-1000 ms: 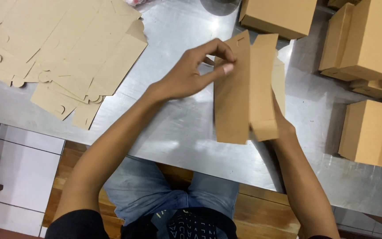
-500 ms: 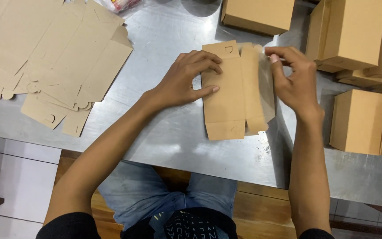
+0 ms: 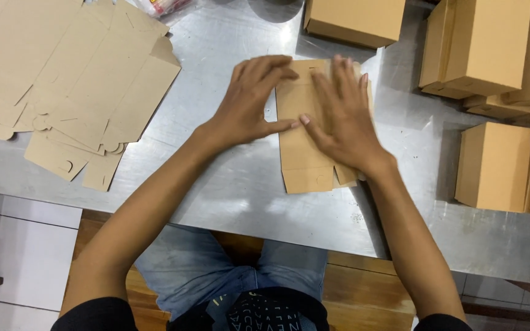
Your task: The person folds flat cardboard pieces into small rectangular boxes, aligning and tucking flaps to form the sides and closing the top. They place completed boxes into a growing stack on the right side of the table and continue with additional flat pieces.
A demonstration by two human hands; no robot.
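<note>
Both hands, left (image 3: 249, 101) and right (image 3: 341, 119), spread flat on folded blank (image 3: 302, 153). Plenty of blanks (image 3: 62, 79) left, several boxes (image 3: 492, 165) done.

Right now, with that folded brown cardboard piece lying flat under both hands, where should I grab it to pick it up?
Probably the near short edge of the folded brown cardboard piece, coming in from the person's side. It lies flat on the shiny metal table, and the left hand and right hand cover its upper part, so only that flapped end is bare for pinching.
</note>
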